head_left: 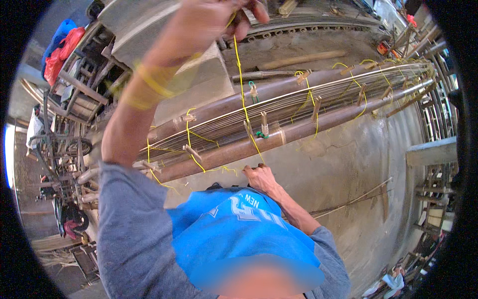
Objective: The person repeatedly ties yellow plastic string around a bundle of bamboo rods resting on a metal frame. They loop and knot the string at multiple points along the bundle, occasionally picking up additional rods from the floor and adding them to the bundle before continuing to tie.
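Note:
A yellow cord (239,65) runs taut from my raised left hand (234,17), whose fingers are closed on it, though motion smears the hand. It passes over a long frame beside a wooden peg (249,130). My right hand (260,177) is low in front of my body, fingers pinched at the cord's lower end. More yellow strands (158,82) hang blurred around my left forearm. Two brown poles (224,158) form the frame's sides, with many thin pale strands (214,124) stretched lengthwise between them.
Other wooden pegs (316,107) with tied yellow cords stand along the poles, and green cord (261,135) wraps one spot. At the left are wooden racks, a red bag (62,56) and a motorbike (67,219). A concrete ledge (432,151) juts in at right.

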The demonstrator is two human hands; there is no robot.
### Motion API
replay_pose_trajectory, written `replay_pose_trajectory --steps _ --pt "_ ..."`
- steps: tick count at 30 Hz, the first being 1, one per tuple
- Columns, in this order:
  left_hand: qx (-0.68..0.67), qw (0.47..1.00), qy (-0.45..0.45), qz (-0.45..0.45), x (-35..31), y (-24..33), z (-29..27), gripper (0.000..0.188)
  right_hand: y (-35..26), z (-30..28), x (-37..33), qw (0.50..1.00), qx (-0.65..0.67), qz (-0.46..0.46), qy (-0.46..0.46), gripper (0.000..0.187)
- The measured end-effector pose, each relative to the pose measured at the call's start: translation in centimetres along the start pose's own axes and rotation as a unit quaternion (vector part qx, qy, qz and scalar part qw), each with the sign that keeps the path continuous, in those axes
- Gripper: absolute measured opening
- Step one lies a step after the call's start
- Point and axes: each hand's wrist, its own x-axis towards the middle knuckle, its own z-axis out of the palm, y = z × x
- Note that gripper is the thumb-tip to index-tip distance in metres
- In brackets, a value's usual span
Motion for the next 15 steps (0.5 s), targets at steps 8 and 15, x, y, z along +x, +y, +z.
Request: replay_pose_trajectory --steps 8,15 --pt "0.568 0.750 -0.013 0.340 7.2 -20.8 -0.7 0.024 0.2 -0.5 -0.9 0.999 0.019 0.009 0.026 0.010" --pt "0.542 0.781 -0.277 -0.143 -1.9 -31.0 7.3 0.016 -0.8 -0.2 -1.5 0.994 0.055 0.000 0.092 0.013"
